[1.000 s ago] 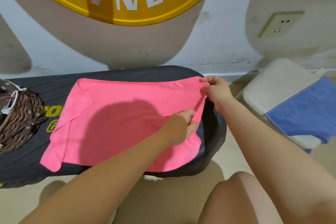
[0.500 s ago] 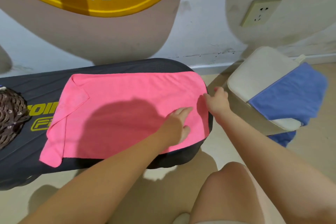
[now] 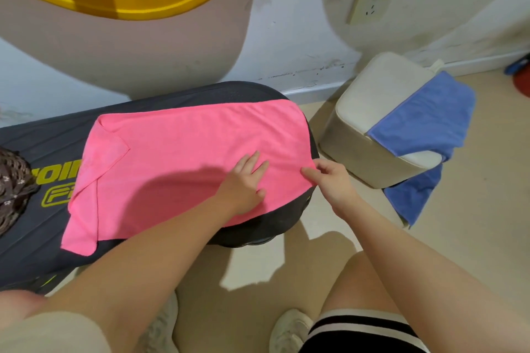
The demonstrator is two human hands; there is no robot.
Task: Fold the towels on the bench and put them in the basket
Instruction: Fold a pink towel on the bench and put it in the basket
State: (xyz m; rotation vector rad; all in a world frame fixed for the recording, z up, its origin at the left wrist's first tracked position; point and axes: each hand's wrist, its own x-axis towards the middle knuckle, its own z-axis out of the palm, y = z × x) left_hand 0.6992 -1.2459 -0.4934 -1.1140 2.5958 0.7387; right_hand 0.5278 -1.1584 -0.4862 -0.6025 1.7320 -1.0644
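Note:
A pink towel (image 3: 183,157) lies spread across the black bench (image 3: 34,249), its left edge folded over in a narrow flap. My left hand (image 3: 243,183) rests flat on the towel's right part, fingers apart. My right hand (image 3: 329,183) pinches the towel's near right corner at the bench's rounded end. The brown woven basket (image 3: 13,189) sits on the bench at the far left, cut off by the frame edge. A blue towel (image 3: 424,129) drapes over a white stool to the right.
The white padded stool (image 3: 378,100) stands on the floor right of the bench, close to the wall. A wall socket (image 3: 371,1) is above it. My knees and white shoes (image 3: 289,329) are below the bench's near edge.
The towel's right side was laid down flat. My left hand went from pinching the edge to pressing flat, and my right hand slid along the right edge from the far corner to the near corner.

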